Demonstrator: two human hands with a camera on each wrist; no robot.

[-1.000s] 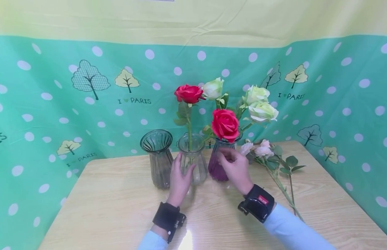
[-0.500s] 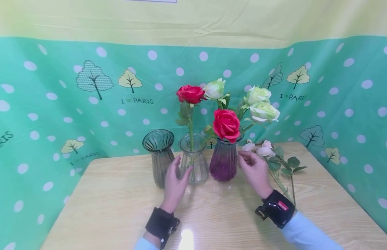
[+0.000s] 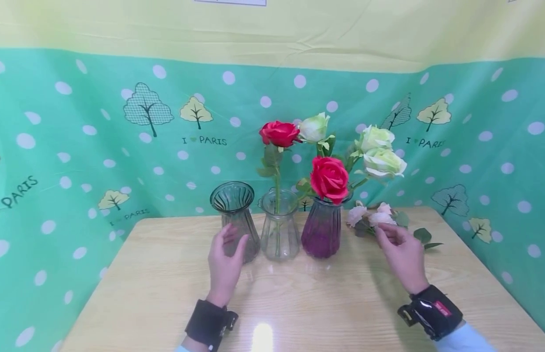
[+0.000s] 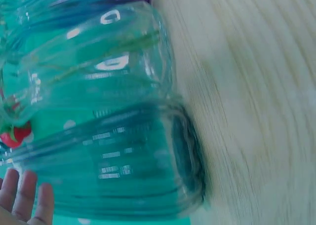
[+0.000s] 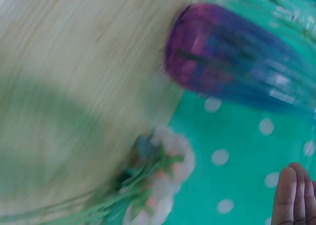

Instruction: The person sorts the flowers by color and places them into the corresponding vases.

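Three upright vases (image 3: 289, 237), left grip (image 3: 225, 266) wide, right grip (image 3: 405, 256) loose, pink flowers (image 3: 380, 218) lying sideways

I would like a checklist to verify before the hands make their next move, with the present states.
1. Gray vase, clear vase and purple vase upright: ok.
2. Red rose has its stem inside the clear vase: ok.
3. Pink flowers in a vase: not ok, they lie on the table.
4. Right hand gripping the pink flowers: not ok, a gap shows in the right wrist view.
5. Left hand clear of the gray vase: cannot tell, they overlap in the head view.
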